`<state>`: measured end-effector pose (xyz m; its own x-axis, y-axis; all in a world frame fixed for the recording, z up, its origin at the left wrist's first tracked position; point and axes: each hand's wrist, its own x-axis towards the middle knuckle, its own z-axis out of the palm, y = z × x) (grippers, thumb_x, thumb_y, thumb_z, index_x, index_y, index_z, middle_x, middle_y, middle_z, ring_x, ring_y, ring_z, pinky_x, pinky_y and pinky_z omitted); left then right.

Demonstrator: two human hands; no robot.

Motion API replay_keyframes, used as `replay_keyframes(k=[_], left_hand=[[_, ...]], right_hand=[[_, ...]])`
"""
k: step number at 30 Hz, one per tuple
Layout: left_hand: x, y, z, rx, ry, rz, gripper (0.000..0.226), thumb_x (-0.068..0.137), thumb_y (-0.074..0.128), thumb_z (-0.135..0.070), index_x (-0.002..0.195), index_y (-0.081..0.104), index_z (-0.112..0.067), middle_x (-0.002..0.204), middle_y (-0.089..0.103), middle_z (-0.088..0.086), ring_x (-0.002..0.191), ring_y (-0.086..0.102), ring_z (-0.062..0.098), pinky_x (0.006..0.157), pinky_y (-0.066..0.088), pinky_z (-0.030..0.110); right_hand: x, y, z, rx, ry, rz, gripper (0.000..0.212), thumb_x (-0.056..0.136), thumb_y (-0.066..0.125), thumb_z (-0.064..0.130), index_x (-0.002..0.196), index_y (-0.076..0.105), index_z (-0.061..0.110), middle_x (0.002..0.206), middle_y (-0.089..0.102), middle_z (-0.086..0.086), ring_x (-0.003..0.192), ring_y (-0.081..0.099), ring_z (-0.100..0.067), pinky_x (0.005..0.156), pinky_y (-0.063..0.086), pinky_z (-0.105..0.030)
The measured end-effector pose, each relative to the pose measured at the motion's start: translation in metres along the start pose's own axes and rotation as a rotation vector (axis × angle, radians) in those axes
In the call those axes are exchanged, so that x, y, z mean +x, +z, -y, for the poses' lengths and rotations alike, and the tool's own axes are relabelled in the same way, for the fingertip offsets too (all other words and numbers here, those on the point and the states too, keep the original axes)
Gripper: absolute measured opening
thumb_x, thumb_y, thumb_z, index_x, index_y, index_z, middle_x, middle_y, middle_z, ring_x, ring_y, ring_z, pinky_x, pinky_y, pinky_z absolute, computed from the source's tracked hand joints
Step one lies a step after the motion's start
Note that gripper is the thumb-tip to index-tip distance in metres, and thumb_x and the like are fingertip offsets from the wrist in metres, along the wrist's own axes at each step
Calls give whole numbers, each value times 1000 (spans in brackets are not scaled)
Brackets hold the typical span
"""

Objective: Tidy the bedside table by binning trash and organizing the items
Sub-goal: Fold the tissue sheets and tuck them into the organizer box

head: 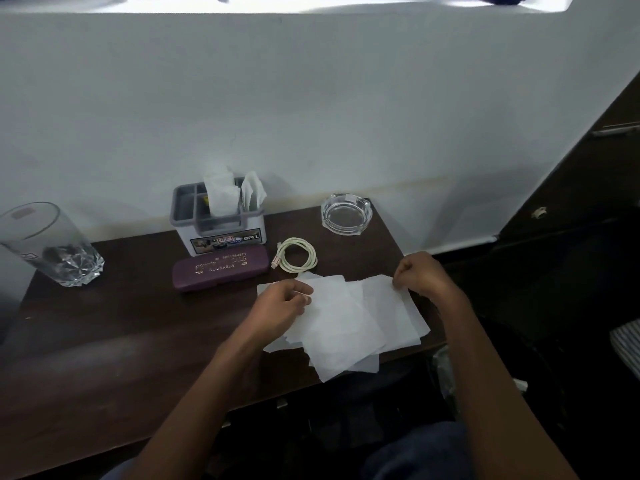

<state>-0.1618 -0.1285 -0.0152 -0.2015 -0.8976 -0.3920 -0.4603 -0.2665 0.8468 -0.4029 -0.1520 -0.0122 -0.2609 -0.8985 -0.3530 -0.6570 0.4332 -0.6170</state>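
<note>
Several thin white tissue sheets [346, 323] lie spread and overlapping on the right part of the dark wooden bedside table [121, 341]. My left hand [277, 306] pinches the left edge of the sheets. My right hand [420, 275] pinches their far right corner. Behind the sheets sit a coiled white cable [298, 255], a purple spectacle case [220, 268] and a grey-and-white organizer box [218, 223] with folded tissues standing in it.
A tall drinking glass [48, 244] stands at the table's left edge. A glass ashtray [346, 213] sits at the back right corner. The white wall runs right behind the table. Dark furniture and floor lie to the right.
</note>
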Motion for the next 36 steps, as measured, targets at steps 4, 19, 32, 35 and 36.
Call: replay_keyframes(k=[4,19,32,35,36], left_hand=[[0,-1,1,2,-11,22,17,93,46,-8,100,59,-16,105,65,9,91,58,17,80,44,30],[1,-8,-7,-381,-19,-124,27,99,39,-18,114,60,-8,101,66,5,93,61,21,75,48,28],[-17,-15,-21,-776,-244,369,34,92,49,-39,109,66,-14,95,71,6,84,67,20,80,53,35],[-16,-17,-18,-782,-274,326,26,93,52,-22,112,61,-6,95,70,9,84,66,23,81,52,37],[-15,-18,-18,-794,-274,309,26,93,51,-19,113,60,-4,96,69,11,84,66,24,81,53,38]], right_hand=[[-4,-13,13,342,-99,-180,20,73,63,-6,60,56,8,61,51,-3,61,45,-13,54,34,-23],[-46,-32,76,583,-459,-35,22,81,61,-1,75,63,19,69,63,2,61,54,-8,57,44,-18],[-44,21,96,271,-529,366,30,76,70,-2,99,65,17,80,68,-8,73,62,-15,70,50,-22],[-41,22,93,331,-492,317,26,81,67,6,105,65,17,85,71,-4,81,65,-11,80,51,-27],[-40,20,91,354,-466,292,25,83,65,9,107,65,17,89,72,-4,84,65,-11,81,51,-27]])
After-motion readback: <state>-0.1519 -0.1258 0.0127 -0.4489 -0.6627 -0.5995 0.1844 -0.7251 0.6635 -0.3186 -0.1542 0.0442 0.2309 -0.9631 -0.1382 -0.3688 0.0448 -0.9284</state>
